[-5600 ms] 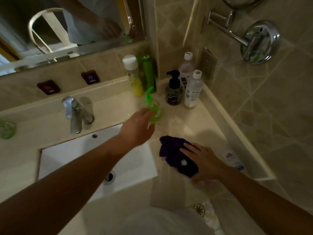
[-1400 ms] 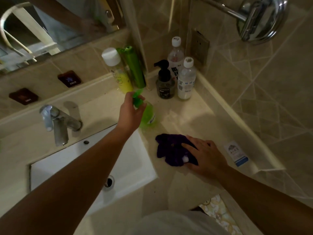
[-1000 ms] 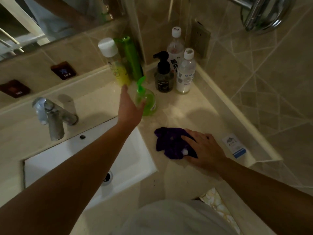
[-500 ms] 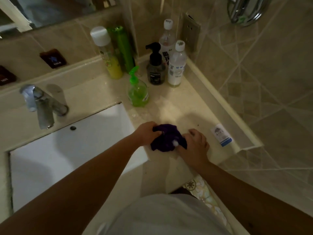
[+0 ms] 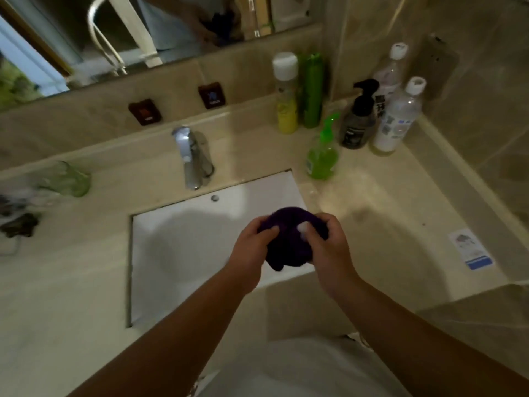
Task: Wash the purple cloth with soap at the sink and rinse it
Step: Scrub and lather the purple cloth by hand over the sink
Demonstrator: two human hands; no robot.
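The purple cloth (image 5: pixel 289 245) is bunched up between both hands, held above the right edge of the white sink basin (image 5: pixel 183 242). My left hand (image 5: pixel 252 253) grips its left side with curled fingers. My right hand (image 5: pixel 329 250) grips its right side, with a small white blob of soap showing on the cloth by the fingertips. The green soap pump bottle (image 5: pixel 322 159) stands on the counter behind the basin's right corner. The chrome tap (image 5: pixel 190 156) stands behind the basin, with no water visible.
Several bottles stand in the back right corner: a yellow one (image 5: pixel 286 104), a green can (image 5: pixel 312 90), a black pump bottle (image 5: pixel 359 121) and two clear bottles (image 5: pixel 398 118). A green glass (image 5: pixel 67 180) sits at the left. A small card (image 5: pixel 471 249) lies on the right counter.
My left hand let go of the green soap bottle and came back to the cloth. Both hands lifted the cloth off the counter and carried it left over the basin's edge.
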